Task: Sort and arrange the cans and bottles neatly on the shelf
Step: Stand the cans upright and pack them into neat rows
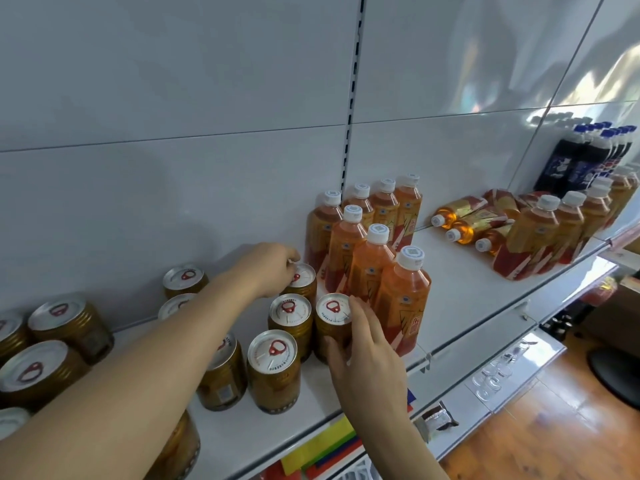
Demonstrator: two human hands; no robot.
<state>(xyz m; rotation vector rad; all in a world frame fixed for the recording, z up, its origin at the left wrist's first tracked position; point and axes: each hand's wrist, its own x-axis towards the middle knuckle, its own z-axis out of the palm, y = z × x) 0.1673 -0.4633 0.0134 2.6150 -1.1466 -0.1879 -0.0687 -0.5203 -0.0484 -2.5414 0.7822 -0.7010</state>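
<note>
Daylight was soft and even; glare rippled on the glossy back panel (pixel 571 57); wide-angle edges bowed, slightly blurred.

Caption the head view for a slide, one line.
Both hands straighten gold cans: left hand on a back can, right hand gripping a front can beside upright tea bottles.

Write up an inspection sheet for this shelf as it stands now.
Surface: white shelf, bare patch mid-right.
Job's things: gold cans upright at left; orange bottles upright in rows; three bottles lying down beyond them; dark bottles far right.
Clutter: small wrapped packet on the lower ledge.
Grippers: left hand grips the rear can's top; right hand holds a front can.
Cables: nothing seen.
Surroundings: white back panel, wooden floor.
</note>
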